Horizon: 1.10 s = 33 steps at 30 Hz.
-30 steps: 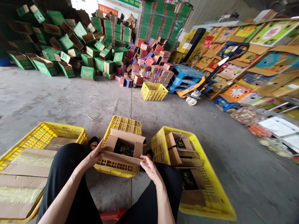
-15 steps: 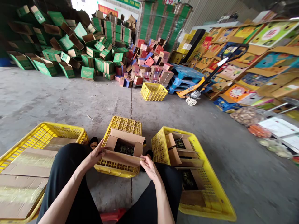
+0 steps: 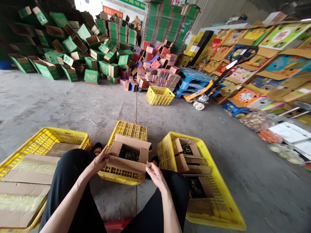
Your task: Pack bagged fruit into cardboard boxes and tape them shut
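Note:
An open cardboard box (image 3: pixel 144 156) rests on an upturned yellow crate (image 3: pixel 132 127) between my knees. Its flaps are folded outward, and dark items with pale green patches show inside; I cannot make out their kind. My left hand (image 3: pixel 99 161) pinches the left end of the near flap. At that flap's right corner, my right hand (image 3: pixel 155 173) has its thumb and fingers closed on the edge. Both palms are partly turned away from view.
To the right, a yellow crate (image 3: pixel 227 197) holds open cardboard boxes. Another crate (image 3: pixel 43 129) on the left holds taped boxes (image 3: pixel 24 199). Farther off are a small yellow crate (image 3: pixel 160 96), a pallet jack (image 3: pixel 206 92), blue pallets (image 3: pixel 191 77) and piled green cartons (image 3: pixel 91 76).

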Motion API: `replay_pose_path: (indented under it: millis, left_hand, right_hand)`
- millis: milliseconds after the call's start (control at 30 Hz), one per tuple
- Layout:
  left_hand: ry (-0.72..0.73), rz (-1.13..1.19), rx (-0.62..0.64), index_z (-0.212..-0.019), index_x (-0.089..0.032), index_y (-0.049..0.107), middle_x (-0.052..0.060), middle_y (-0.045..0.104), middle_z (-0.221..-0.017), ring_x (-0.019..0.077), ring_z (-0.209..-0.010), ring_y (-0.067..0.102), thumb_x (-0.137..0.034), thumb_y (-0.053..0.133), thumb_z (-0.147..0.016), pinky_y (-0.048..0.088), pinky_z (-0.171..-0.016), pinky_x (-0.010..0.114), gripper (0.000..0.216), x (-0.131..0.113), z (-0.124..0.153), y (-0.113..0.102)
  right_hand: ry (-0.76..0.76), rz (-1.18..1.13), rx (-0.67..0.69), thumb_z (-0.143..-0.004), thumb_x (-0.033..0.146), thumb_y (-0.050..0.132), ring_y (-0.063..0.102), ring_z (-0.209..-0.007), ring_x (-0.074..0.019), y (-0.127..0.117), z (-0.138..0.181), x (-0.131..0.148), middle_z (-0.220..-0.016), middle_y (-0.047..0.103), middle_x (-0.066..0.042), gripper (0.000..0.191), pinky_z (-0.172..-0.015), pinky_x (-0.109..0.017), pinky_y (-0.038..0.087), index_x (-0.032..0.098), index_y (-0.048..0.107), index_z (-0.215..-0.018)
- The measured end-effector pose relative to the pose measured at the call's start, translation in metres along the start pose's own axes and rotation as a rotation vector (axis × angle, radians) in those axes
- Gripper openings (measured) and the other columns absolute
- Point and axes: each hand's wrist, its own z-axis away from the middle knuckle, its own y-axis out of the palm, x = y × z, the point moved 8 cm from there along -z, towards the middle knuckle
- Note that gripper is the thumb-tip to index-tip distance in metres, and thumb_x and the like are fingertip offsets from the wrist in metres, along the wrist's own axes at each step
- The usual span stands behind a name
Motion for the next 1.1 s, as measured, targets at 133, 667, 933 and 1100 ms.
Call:
replay_pose_path:
  millis: [133,667,933,1100]
  left_hand:
    - [0.026,-0.04,-0.004,-0.171,-0.014,0.02,0.014,0.078,-0.129,0.0246,-0.114,0.075,-0.032,0.051,-0.089,0.056,-0.104,0.041,0.089,0.001,0.001,0.001]
    - [0.037,-0.09,-0.026,-0.172,-0.014,0.011,0.013,0.08,-0.125,0.0243,-0.108,0.077,-0.029,0.049,-0.089,0.06,-0.097,0.04,0.093,-0.006,0.002,0.003]
    - [0.041,-0.08,-0.022,-0.17,-0.008,0.017,0.015,0.08,-0.12,0.0282,-0.115,0.076,-0.036,0.048,-0.089,0.059,-0.102,0.046,0.091,-0.001,0.001,0.004]
    - [0.074,-0.11,-0.074,-0.169,-0.009,0.021,0.013,0.081,-0.116,0.0275,-0.109,0.077,-0.036,0.048,-0.091,0.059,-0.099,0.044,0.087,-0.001,0.001,0.002]
  right_hand:
    - [0.023,0.115,0.012,-0.092,0.055,0.066,0.068,-0.133,-0.0314,0.001,0.001,-0.006,-0.157,0.058,-0.017,0.039,-0.11,-0.043,0.057,0.02,0.075,-0.108]
    - [-0.12,0.463,-0.069,-0.099,0.04,0.061,0.067,-0.131,-0.0275,0.002,-0.004,0.0,-0.146,0.065,-0.012,0.028,-0.101,-0.036,0.06,0.021,0.082,-0.099]
    - [-0.116,0.421,-0.086,-0.101,0.044,0.059,0.069,-0.127,-0.0257,0.001,-0.003,0.005,-0.144,0.067,-0.012,0.032,-0.105,-0.035,0.057,0.022,0.082,-0.102]
    - [-0.13,0.41,-0.104,-0.101,0.047,0.057,0.069,-0.127,-0.0251,0.0,-0.003,0.006,-0.141,0.068,-0.013,0.033,-0.108,-0.035,0.056,0.022,0.08,-0.102]
